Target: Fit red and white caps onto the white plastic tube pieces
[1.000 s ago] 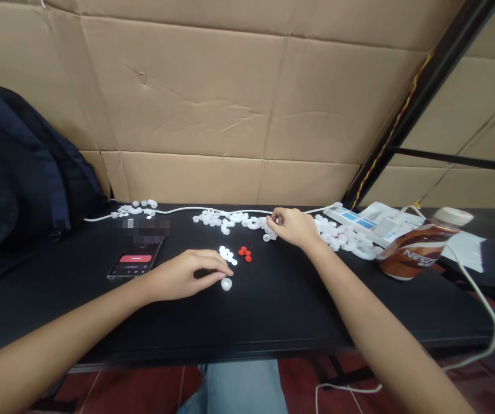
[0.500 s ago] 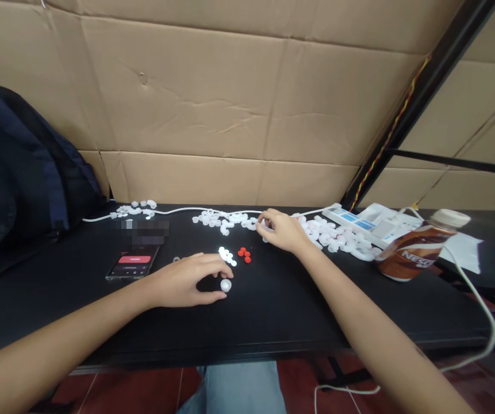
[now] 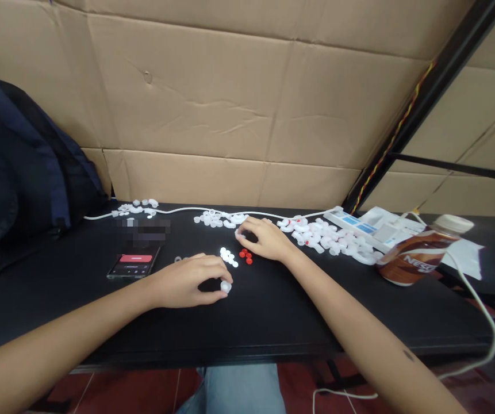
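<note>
Small round translucent white plastic cup [image 3: 226,286] in the head view, near the middle of the black tabletop [image 3: 273,322]. Grasping it with the left hand [image 3: 193,280], between thumb on the near side and fingertips on the far side, parted only by the width of the cup. Cannot tell whether resting on the tabletop or slightly lifted. With the right hand [image 3: 264,237], pinching a pale translucent plastic piece [image 3: 239,234] between thumb and curled fingers, just beyond a few small round red pieces [image 3: 249,261]; too blurred to make out in shape. Just left of the red, near the left fingertips, a cluster of small white round discs [image 3: 224,252]. Farther right, well apart from the cup, a pile of curved translucent white plastic pieces [image 3: 318,234].
</note>
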Tool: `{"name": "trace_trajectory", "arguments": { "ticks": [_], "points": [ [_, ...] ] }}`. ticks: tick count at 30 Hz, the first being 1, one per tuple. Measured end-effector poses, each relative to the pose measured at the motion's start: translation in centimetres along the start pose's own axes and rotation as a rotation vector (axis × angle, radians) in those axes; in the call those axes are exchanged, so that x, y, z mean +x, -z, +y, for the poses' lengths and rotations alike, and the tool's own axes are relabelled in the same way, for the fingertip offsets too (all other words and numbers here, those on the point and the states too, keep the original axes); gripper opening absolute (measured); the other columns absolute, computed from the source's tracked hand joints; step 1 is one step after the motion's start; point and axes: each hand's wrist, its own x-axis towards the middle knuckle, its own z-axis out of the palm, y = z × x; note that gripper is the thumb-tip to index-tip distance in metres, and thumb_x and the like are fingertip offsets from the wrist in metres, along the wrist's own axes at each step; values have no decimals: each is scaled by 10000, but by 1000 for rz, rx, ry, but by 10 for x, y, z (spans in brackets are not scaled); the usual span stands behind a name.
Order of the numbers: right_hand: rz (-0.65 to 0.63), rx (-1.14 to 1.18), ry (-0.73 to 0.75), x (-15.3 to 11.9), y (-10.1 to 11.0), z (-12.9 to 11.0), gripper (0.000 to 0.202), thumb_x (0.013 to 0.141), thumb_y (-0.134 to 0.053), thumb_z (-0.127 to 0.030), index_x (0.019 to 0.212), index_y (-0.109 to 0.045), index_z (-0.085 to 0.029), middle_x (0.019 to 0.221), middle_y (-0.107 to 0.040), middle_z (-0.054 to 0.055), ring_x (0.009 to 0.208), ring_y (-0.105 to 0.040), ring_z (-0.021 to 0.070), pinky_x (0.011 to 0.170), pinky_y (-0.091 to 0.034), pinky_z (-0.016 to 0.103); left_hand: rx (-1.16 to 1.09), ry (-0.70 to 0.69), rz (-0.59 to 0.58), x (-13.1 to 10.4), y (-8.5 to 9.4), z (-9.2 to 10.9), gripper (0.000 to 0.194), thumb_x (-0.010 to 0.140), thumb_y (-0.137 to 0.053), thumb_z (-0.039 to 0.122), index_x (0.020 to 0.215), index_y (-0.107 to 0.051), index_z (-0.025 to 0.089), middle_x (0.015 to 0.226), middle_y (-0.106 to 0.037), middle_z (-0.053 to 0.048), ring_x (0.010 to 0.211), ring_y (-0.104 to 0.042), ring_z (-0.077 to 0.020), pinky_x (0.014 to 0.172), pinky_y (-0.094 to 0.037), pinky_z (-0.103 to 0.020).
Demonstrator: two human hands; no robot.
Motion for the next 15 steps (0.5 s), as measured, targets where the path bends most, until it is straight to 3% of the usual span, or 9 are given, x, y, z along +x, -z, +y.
{"name": "trace_trajectory", "arguments": {
  "ticks": [5,9,15],
  "points": [
    [23,44,-61,-4,-2,10,136,858,-575,-323,924,-580,-204,891,-650,35,794,-593,171,732,-435,303,0,90,31,-1,-2,-1,167,883,-586,225,1047,-612,237,994,-640,-10,933,-603,-159,872,-447,-297],
    [25,142,-94,-4,-3,11,124,833,-567,-266,938,-586,-203,855,-655,32,746,-593,158,694,-457,290,-22,169,133,1,-6,-6,198,879,-570,225,1074,-599,237,943,-624,-3,877,-600,-145,804,-474,-276],
    [46,558,-58,-5,4,-14,200,822,-585,-268,983,-661,-176,768,-661,26,670,-608,136,663,-494,285,-49,288,334,4,-8,-18,142,836,-609,231,973,-622,196,887,-656,-4,780,-606,-139,730,-489,-275]
  ]
}}
